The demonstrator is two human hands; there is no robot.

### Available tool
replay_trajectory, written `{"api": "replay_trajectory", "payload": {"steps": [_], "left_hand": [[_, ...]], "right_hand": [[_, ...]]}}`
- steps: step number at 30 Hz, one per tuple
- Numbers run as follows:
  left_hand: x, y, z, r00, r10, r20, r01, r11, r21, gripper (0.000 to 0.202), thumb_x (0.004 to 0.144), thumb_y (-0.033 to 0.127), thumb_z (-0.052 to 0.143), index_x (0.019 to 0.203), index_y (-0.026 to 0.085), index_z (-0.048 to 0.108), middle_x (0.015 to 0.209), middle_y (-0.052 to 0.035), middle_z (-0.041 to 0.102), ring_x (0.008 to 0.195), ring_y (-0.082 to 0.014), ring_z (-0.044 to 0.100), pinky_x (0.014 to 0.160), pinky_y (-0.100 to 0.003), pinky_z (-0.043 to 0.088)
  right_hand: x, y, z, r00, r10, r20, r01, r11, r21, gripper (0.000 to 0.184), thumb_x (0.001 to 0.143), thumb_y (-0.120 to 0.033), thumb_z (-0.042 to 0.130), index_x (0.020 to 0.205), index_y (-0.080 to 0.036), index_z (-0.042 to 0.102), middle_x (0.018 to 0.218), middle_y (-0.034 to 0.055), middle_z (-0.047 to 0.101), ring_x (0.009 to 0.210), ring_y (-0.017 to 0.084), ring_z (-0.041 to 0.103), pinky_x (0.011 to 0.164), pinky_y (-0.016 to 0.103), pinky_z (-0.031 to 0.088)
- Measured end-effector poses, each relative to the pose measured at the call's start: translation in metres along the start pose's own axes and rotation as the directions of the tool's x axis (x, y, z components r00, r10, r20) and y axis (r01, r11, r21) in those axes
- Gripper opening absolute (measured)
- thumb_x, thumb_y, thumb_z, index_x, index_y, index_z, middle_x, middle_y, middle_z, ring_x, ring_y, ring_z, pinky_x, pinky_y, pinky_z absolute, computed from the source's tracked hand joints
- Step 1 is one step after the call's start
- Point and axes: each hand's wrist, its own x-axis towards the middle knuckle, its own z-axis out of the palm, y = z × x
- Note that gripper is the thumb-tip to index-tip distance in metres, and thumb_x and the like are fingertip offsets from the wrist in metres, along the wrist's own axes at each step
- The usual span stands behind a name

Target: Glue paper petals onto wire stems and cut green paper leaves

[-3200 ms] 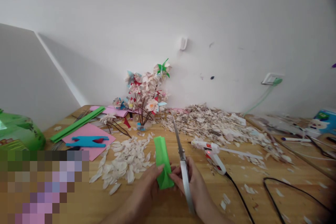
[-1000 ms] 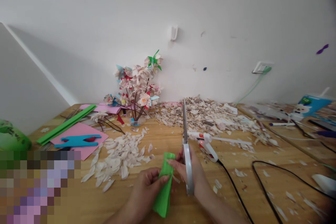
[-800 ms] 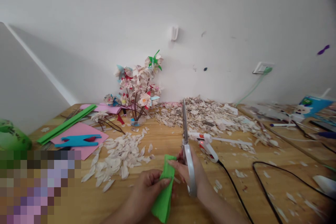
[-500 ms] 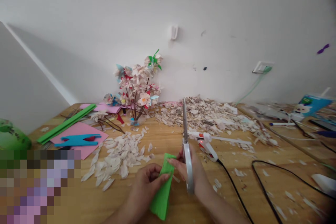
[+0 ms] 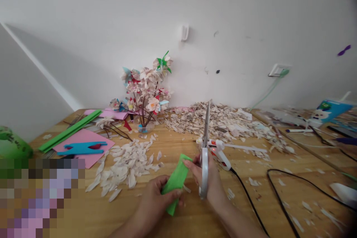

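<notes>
A folded strip of green crepe paper (image 5: 178, 173) slants between my hands above the table. My left hand (image 5: 156, 196) is closed on its lower part, thumb on top. My right hand (image 5: 212, 184) pinches the paper's upper end and also carries the scissors (image 5: 205, 167). Their grey handle lies across the palm and the blades point up, away from me. Just beyond the right hand, a white glue gun (image 5: 221, 156) with a lit red light rests on the table, partly hidden by the scissors.
Loose pale petals (image 5: 131, 163) lie left of centre, with a larger heap (image 5: 220, 119) along the wall. Paper flowers (image 5: 147, 85) stand in a small clear holder. Green strips (image 5: 71, 130), pink paper (image 5: 83, 137) and a blue cut piece (image 5: 83, 148) lie left. A black cable (image 5: 248, 197) runs right.
The green paper's upper end has swung up and to the right. My right hand and the scissors have shifted slightly right; my left hand now grips the paper lower down.
</notes>
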Motion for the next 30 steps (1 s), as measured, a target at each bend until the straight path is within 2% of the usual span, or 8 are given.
{"api": "replay_trajectory", "payload": {"steps": [6,10,16,23,30], "left_hand": [[-0.001,0.002,0.000,0.990,-0.139,-0.008,0.138,0.988,-0.068,0.030,0.051,0.035,0.073,0.063,0.013,0.056,0.049,0.0005,0.060,0.046,-0.0097,0.050,0.047,-0.022,0.038],[-0.002,0.001,-0.002,0.976,-0.214,-0.048,0.209,0.973,-0.099,0.036,0.046,0.032,0.076,0.070,0.013,0.058,0.054,0.0007,0.061,0.052,-0.0122,0.056,0.049,-0.024,0.045],[-0.001,0.003,-0.005,0.963,-0.220,-0.156,0.201,0.971,-0.129,0.043,0.041,0.032,0.079,0.070,0.016,0.051,0.057,0.0005,0.062,0.056,-0.0161,0.061,0.043,-0.023,0.046],[0.000,0.001,-0.007,0.964,-0.219,-0.153,0.199,0.970,-0.139,0.041,0.040,0.032,0.080,0.067,0.014,0.055,0.056,-0.0012,0.064,0.053,-0.0149,0.060,0.044,-0.022,0.046],[-0.004,0.007,-0.010,0.980,-0.145,-0.136,0.124,0.981,-0.152,0.035,0.054,0.045,0.070,0.065,0.013,0.063,0.059,-0.0036,0.065,0.059,-0.0170,0.061,0.045,-0.023,0.046]], "right_hand": [[0.007,0.004,-0.006,1.000,0.012,-0.006,-0.013,1.000,-0.027,0.040,0.055,-0.038,0.069,0.069,-0.023,0.035,0.057,-0.0068,0.045,0.040,0.009,0.041,0.035,0.022,0.030],[0.013,0.009,-0.010,0.998,-0.030,-0.052,0.028,0.999,-0.023,0.040,0.055,-0.037,0.070,0.070,-0.022,0.036,0.057,-0.0075,0.044,0.039,0.008,0.039,0.034,0.021,0.029],[0.016,0.006,-0.011,0.992,-0.047,-0.114,0.055,0.996,0.071,0.040,0.054,-0.037,0.071,0.071,-0.022,0.037,0.059,-0.0081,0.045,0.037,0.006,0.037,0.032,0.020,0.027],[0.013,-0.003,-0.009,0.993,0.019,-0.117,0.002,0.985,0.172,0.044,0.052,-0.037,0.072,0.072,-0.023,0.036,0.054,-0.0103,0.046,0.030,0.004,0.033,0.027,0.018,0.024],[0.016,-0.002,-0.011,0.990,-0.008,-0.143,0.026,0.992,0.126,0.044,0.050,-0.037,0.073,0.070,-0.022,0.037,0.053,-0.0102,0.046,0.029,0.004,0.034,0.026,0.019,0.025]]}}
